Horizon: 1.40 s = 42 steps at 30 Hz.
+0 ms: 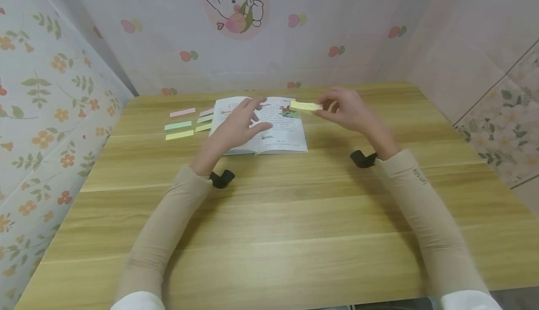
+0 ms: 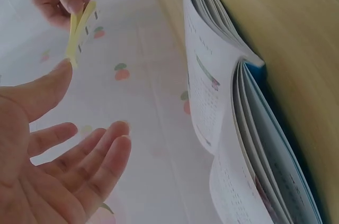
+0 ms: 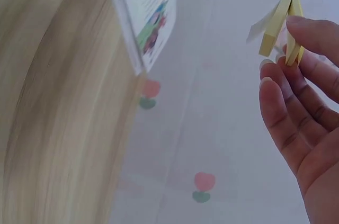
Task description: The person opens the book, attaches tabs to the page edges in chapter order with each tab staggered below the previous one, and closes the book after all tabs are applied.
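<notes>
Above the open book point(image 1: 282, 136), my left hand point(image 1: 237, 126) hovers with its fingers spread and nothing in its grasp. My right hand point(image 1: 346, 109) pinches a pad of yellow sticky notes point(image 1: 301, 106) between thumb and fingers, just right of the book's illustrated page. In the right wrist view the yellow pad point(image 3: 278, 25) is parted into two layers, with a pale flap sticking out at one side. From the left wrist, the left thumb point(image 2: 50, 89) overlaps the pad's lower end, while the head view shows that hand well apart from it.
Left of the book, pink point(image 1: 182, 112), green point(image 1: 178, 125) and yellow point(image 1: 179, 135) paper strips lie on the wooden table point(image 1: 269, 235), with several more partly tucked by the book's edge. A patterned curtain point(image 1: 316, 33) hangs behind the table. Each wrist carries a black camera mount.
</notes>
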### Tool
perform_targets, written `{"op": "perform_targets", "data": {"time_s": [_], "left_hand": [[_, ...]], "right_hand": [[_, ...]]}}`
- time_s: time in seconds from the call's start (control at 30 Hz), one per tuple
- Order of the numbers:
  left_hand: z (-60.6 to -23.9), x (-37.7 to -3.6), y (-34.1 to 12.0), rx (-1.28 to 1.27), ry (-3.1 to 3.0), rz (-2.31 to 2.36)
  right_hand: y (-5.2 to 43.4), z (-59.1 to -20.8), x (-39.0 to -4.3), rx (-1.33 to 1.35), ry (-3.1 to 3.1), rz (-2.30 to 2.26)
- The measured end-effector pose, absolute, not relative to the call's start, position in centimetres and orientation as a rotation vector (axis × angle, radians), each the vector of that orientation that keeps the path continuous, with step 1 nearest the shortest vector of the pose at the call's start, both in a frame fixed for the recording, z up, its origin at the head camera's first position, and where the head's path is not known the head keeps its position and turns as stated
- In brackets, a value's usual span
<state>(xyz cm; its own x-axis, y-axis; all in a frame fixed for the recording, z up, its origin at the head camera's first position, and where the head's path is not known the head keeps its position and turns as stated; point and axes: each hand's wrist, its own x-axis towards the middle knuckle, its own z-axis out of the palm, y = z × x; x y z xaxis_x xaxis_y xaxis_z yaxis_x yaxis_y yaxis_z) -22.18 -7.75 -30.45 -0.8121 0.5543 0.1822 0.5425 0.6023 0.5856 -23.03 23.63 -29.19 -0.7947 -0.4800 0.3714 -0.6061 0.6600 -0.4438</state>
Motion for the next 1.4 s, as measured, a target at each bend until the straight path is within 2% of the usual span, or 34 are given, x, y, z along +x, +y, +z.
{"op": "perform_targets", "data": {"time_s": [0.73,0.93,1.4], "left_hand": [[-30.3,-21.9,-5.3,1.153,2.827,1.176],[-30.3,-21.8,-5.1,1.254,2.846,1.279],[-30.6,-21.9,-5.2,1.293,2.873,1.314]], "right_hand": [[20.1,-28.6,-21.8,1.075,-2.55,0.913],[19.7,-28.6,-21.9,1.08,-2.54,0.946],[19.7,-28.5,-21.8,1.069,-2.467,0.923]]}}
